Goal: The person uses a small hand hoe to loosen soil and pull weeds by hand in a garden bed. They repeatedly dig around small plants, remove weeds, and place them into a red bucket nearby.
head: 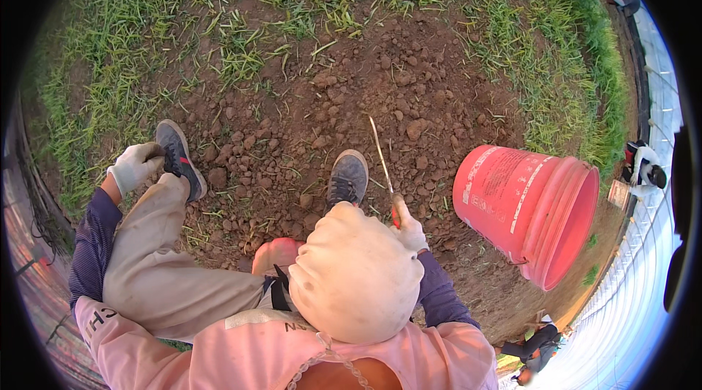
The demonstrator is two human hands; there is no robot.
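Note:
My left hand (135, 166), in a pale work glove, is beside my left shoe, its fingers bent near the shoe's laces; whether it pinches anything is unclear. My right hand (408, 230), gloved too, grips the reddish handle of a thin, slightly curved metal blade (380, 157), whose tip points forward over loose brown soil (334, 99). My knee in pale trousers (356, 269) bulges between my arms and partly hides the right forearm's side. To the right of that hand lies a pink plastic bucket (510, 198), tipped on its side with its mouth facing away.
Cut green stalks and leaves (126, 55) cover soil ahead and to the left. A taller green plant row (587, 44) runs along the right. Several other people are at the right edge, one beside a crate (619, 194). Plastic greenhouse sheeting (658, 104) curves behind them.

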